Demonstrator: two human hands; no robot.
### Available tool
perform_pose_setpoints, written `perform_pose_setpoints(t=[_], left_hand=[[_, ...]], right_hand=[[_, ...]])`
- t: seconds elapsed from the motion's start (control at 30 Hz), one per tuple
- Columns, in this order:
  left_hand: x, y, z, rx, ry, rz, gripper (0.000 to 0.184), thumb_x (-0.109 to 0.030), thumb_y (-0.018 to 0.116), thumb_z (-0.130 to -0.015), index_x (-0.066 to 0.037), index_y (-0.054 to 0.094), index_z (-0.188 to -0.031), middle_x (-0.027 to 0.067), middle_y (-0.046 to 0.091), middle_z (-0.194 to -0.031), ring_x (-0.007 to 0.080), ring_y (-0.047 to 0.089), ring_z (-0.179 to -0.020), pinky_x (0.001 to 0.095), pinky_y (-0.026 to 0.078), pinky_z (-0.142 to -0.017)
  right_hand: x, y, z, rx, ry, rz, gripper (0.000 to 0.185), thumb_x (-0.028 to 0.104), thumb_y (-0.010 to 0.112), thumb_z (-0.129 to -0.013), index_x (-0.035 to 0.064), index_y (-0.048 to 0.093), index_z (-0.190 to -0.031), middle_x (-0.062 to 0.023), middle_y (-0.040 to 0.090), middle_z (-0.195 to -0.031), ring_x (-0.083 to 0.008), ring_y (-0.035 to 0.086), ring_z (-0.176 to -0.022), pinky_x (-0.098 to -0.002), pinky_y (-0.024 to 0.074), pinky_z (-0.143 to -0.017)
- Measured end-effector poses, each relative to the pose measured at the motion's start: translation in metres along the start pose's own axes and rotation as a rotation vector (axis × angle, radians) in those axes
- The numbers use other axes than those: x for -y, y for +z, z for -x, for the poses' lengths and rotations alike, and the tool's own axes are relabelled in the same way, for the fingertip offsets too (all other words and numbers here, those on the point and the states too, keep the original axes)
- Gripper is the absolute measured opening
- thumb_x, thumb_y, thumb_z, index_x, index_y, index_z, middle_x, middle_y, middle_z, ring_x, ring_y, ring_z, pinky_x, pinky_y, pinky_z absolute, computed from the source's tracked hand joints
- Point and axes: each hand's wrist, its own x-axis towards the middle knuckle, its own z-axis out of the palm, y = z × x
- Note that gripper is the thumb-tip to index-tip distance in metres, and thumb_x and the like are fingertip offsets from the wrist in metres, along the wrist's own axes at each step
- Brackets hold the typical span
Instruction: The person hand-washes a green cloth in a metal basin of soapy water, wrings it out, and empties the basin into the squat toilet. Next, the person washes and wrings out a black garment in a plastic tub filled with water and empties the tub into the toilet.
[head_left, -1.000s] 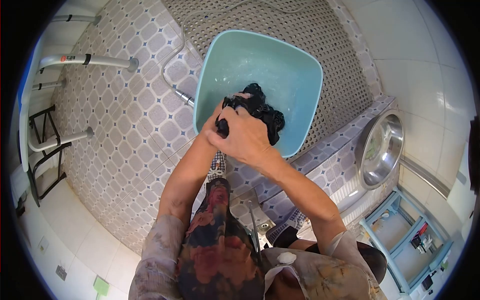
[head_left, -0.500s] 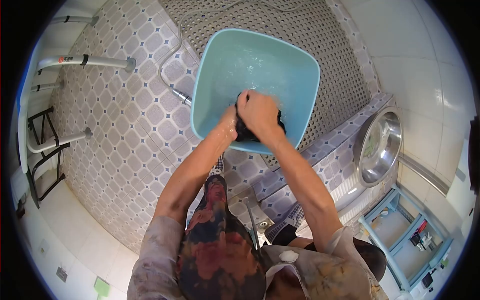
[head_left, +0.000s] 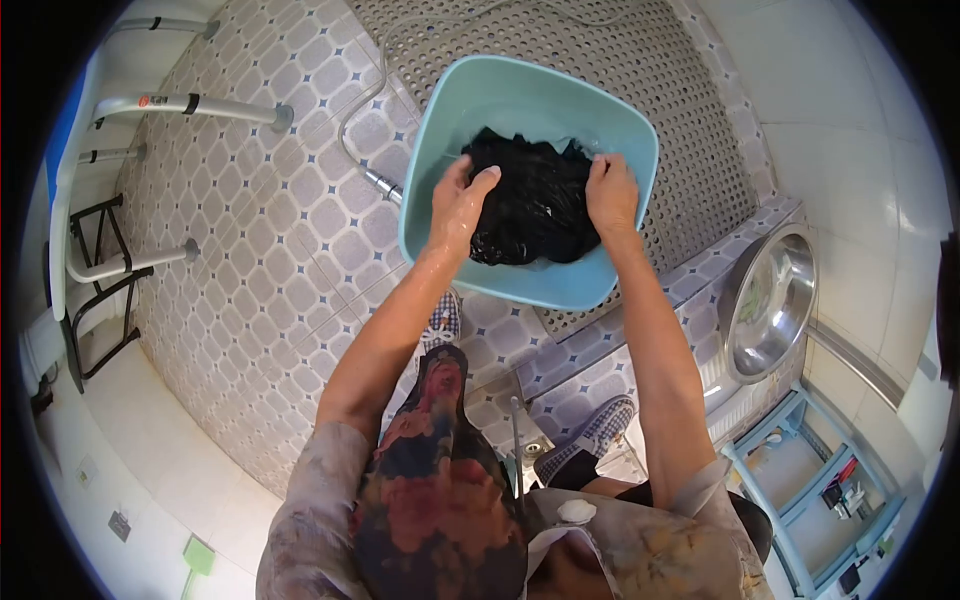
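Observation:
A wet black cloth [head_left: 535, 200], perhaps a garment, lies spread and crumpled in the light blue plastic basin [head_left: 430, 150], which has water in it. At the cloth's left edge is my left hand [head_left: 460, 208], thumb over the fabric and fingers closed on its border. On the opposite side, my right hand [head_left: 612, 195] grips the right edge with curled fingers, close to the basin's right wall. The cloth's underside is hidden.
A shower head [head_left: 383, 186] with a grey hose lies by the basin's left side. Beneath and behind is a perforated mat [head_left: 700, 170]. To the right stand a steel bowl [head_left: 740, 310] and a blue shelf rack [head_left: 800, 460]; at left, a metal-legged frame [head_left: 230, 107].
My hands were together on the bunched black cloth near the basin's front. They have moved apart, and the cloth is now spread between them. The view has shifted slightly.

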Motion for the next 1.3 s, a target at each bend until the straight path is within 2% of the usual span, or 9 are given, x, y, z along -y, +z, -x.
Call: perform_pose_setpoints(t=[0.1, 0.33, 0.53, 0.7, 0.87, 0.97, 1.07, 1.17, 1.3], left_hand=[[0.04, -0.016, -0.028, -0.065, 0.302, -0.446, 0.078, -0.02, 0.067, -0.081, 0.001, 0.03, -0.147, 0.0255, 0.062, -0.118, 0.035, 0.063, -0.108, 0.0391, 0.046, -0.097], [0.001, 0.001, -0.027, 0.087, 0.156, -1.143, 0.074, -0.025, 0.068, -0.082, -0.014, 0.035, -0.148, 0.0251, 0.066, -0.108, 0.0421, 0.061, -0.107, 0.0469, 0.047, -0.095], [0.01, -0.014, -0.03, -0.016, 0.102, -1.038, 0.069, -0.036, 0.071, -0.081, -0.012, 0.045, -0.14, 0.0206, 0.062, -0.121, 0.0375, 0.062, -0.109, 0.0465, 0.047, -0.094], [0.003, -0.016, -0.044, 0.238, -0.498, 0.097, 0.063, -0.046, 0.071, -0.081, -0.012, 0.054, -0.131, 0.0103, 0.063, -0.119, 0.024, 0.062, -0.105, 0.044, 0.048, -0.091], [-0.032, -0.008, -0.025, 0.403, -0.611, 0.306, 0.063, -0.045, 0.07, -0.083, -0.009, 0.054, -0.132, 0.0109, 0.06, -0.125, 0.023, 0.06, -0.108, 0.0364, 0.05, -0.091], [0.007, -0.021, -0.018, 0.536, 0.24, 0.099, 0.048, -0.028, 0.062, -0.09, -0.004, 0.055, -0.131, 0.0135, 0.061, -0.124, 0.0217, 0.062, -0.108, 0.0376, 0.049, -0.096], [0.075, -0.021, -0.036, 0.519, 0.172, 0.292, 0.032, -0.02, 0.055, -0.094, 0.0, 0.06, -0.118, 0.0149, 0.067, -0.108, 0.0232, 0.067, -0.096, 0.0384, 0.054, -0.089], [0.14, -0.014, -0.084, 0.505, -0.444, 0.63, 0.03, -0.025, 0.052, -0.094, 0.0, 0.061, -0.109, 0.0134, 0.066, -0.103, 0.023, 0.067, -0.093, 0.0375, 0.054, -0.086], [0.006, 0.028, -0.004, 0.035, -0.626, 0.462, 0.024, -0.021, 0.059, -0.087, 0.002, 0.062, -0.094, 0.012, 0.064, -0.079, 0.0257, 0.066, -0.064, 0.0422, 0.055, -0.056]], right_hand=[[0.014, -0.015, 0.027, 0.097, -0.141, 0.176, 0.046, 0.03, 0.063, -0.089, 0.0117, 0.053, -0.13, -0.0169, 0.034, -0.144, -0.0463, 0.034, -0.128, -0.0581, 0.0346, -0.101], [0.045, 0.022, 0.024, 0.122, -0.52, 0.422, 0.059, 0.051, 0.06, -0.088, 0.0311, 0.043, -0.141, -0.0109, 0.034, -0.147, -0.039, 0.033, -0.131, -0.0668, 0.0313, -0.096], [0.042, 0.003, -0.011, 0.319, -0.143, 0.251, 0.069, 0.044, 0.07, -0.084, 0.0289, 0.039, -0.144, -0.0116, 0.033, -0.149, -0.0449, 0.041, -0.126, -0.0546, 0.0419, -0.098], [0.054, -0.024, 0.023, 0.396, -0.219, -0.459, 0.039, 0.001, 0.058, -0.075, 0.0087, 0.066, -0.112, -0.0107, 0.069, -0.107, -0.0215, 0.063, -0.103, -0.0293, 0.0454, -0.094], [0.117, -0.049, 0.094, 0.405, -0.41, -0.428, 0.019, 0.013, 0.063, -0.071, 0.0108, 0.065, -0.089, -0.0122, 0.066, -0.087, -0.0322, 0.066, -0.087, -0.0377, 0.0522, -0.076], [0.144, -0.049, 0.12, 0.332, -0.432, -0.258, 0.016, 0.024, 0.063, -0.078, 0.0098, 0.066, -0.086, -0.0153, 0.065, -0.082, -0.0375, 0.066, -0.078, -0.0443, 0.0533, -0.071], [0.14, -0.027, 0.109, 0.279, -0.427, -0.2, 0.023, 0.028, 0.059, -0.085, 0.0068, 0.068, -0.083, -0.0211, 0.066, -0.078, -0.0413, 0.066, -0.073, -0.0488, 0.0537, -0.068], [0.121, -0.003, 0.076, 0.187, -0.275, -0.179, 0.033, 0.028, 0.052, -0.089, 0.0027, 0.069, -0.077, -0.0264, 0.065, -0.075, -0.0433, 0.066, -0.073, -0.0513, 0.0542, -0.068], [0.071, 0.028, 0.013, 0.042, -0.128, -0.095, 0.038, 0.028, 0.048, -0.09, -0.0008, 0.07, -0.078, -0.0274, 0.065, -0.076, -0.0456, 0.065, -0.071, -0.0506, 0.0536, -0.069]])
